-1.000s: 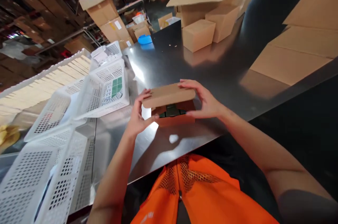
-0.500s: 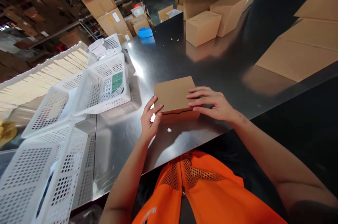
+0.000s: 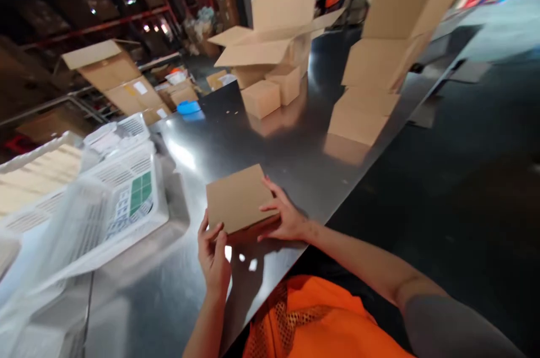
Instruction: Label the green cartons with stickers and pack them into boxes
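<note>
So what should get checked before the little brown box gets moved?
1. Lid of the flat brown cardboard box shut: ok.
2. Left hand on its near edge: ok.
3. Right hand on its right side: ok.
4. Box sitting flat on the shiny metal table: cannot tell, near edge is hidden.
5. White plastic basket apart from the box: ok.
6. Table beyond the box bare up to the small closed cardboard boxes: ok.
</note>
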